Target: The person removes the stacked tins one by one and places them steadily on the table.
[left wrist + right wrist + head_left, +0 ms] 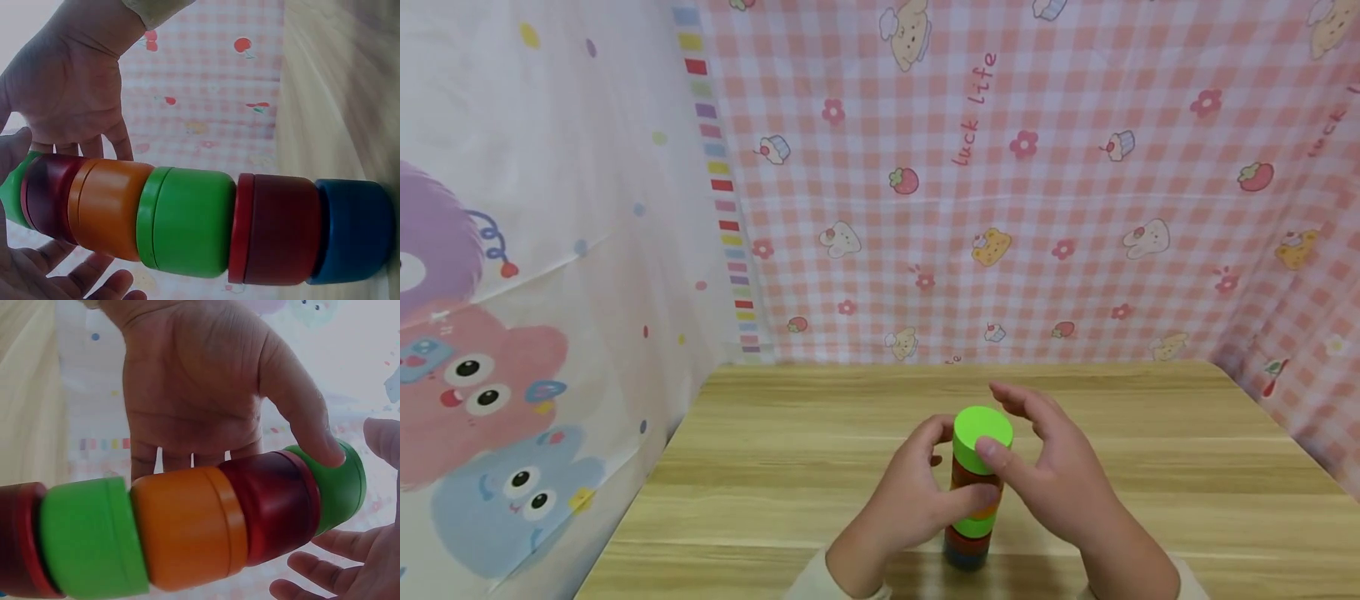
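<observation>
White cloth (625, 108) w/ cartoon monsters far L. Then L hand (917, 493), fingers spread wide, cupped loosely abt the stack (975, 527); can't tell if it touches. Stack of six cups stands mid, btwn hands, on wood table (760, 500); btm to top blue, dk red, green, orange, dk red, green. R hand (1063, 479) next, wide, fingers extended, thumb on top green cup (973, 425). Pink check cloth (1318, 325) far R.

Cloth-walled nook (home or studio, cannot tell): wood-grain worktop (767, 475); pink gingham cloth (955, 208) hung behind the worktop, white sheet (595, 308) with cartoon creatures (482, 375) left of it.
</observation>
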The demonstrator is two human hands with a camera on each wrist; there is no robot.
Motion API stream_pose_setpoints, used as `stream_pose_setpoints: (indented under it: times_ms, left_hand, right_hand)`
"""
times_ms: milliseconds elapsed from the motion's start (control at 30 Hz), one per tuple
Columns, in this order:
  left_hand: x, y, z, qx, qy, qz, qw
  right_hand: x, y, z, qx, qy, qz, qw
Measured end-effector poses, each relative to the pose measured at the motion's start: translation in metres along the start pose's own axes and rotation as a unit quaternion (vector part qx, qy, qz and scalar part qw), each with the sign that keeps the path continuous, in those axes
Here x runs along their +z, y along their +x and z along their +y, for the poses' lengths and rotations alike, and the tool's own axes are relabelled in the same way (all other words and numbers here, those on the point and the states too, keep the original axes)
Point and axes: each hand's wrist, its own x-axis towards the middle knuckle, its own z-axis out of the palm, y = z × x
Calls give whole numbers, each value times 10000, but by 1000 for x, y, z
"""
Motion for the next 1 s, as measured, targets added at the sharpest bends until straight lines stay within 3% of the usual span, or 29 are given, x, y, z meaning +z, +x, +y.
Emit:
stream_pose_setpoints:
  times_ms: [333,733,1000]
  left_hand:
    - [2,5,7,-31,-59,-50,10000]
    - [0,5,2,41,-229,-91,9997]
    - [1,6,-2,143,-279,-153,9994]
  right_hand:
    - [-9,7,-5,-137,97,-102,9998]
    - [-15,4,-6,-270,-266,-302,9988]
    - [-15,2,-5,-219,-221,-383,9988]
